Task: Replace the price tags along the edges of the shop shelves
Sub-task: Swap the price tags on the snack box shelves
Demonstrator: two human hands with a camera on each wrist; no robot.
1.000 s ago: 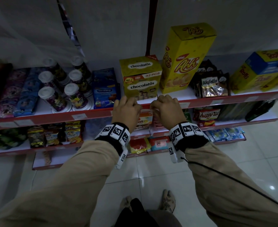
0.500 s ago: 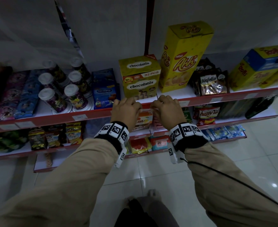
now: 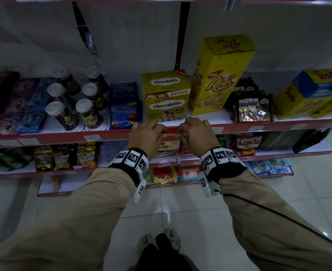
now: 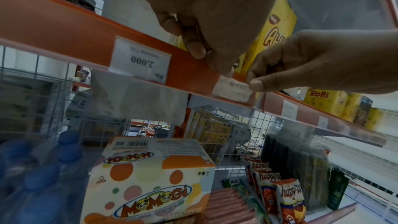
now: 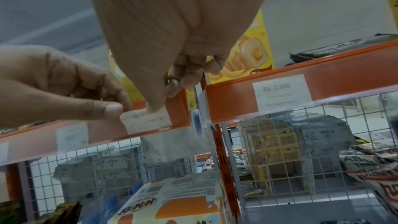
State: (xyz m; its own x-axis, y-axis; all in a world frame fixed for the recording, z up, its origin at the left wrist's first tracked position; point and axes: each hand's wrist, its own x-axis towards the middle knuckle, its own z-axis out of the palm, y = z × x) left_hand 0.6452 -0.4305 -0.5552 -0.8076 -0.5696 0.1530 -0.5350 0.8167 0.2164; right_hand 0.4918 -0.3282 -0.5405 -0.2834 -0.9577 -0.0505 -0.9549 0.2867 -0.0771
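A small white price tag (image 4: 232,91) (image 5: 146,122) sits in the clear strip of the red shelf rail (image 3: 106,136), just below the chocolatos box (image 3: 166,96). My left hand (image 3: 157,130) (image 4: 210,60) curls over the rail and its thumb pinches the tag's left end. The thumb of my right hand (image 3: 182,132) (image 5: 168,96) presses on the tag's other end, its fingers curled behind the rail. In the head view the tag is hidden by both hands.
Other tags marked Rp. 2.000 sit on the rail to the left (image 4: 141,60) and to the right (image 5: 282,93). A tall yellow Ahh box (image 3: 218,75), cups (image 3: 87,114) and Wafello packs (image 3: 253,108) stand on the shelf. A Momogi box (image 4: 150,176) lies on the shelf below.
Both hands stay at the same spot on the shelf rail, under the chocolatos box. The head view has shifted slightly and my feet have moved.
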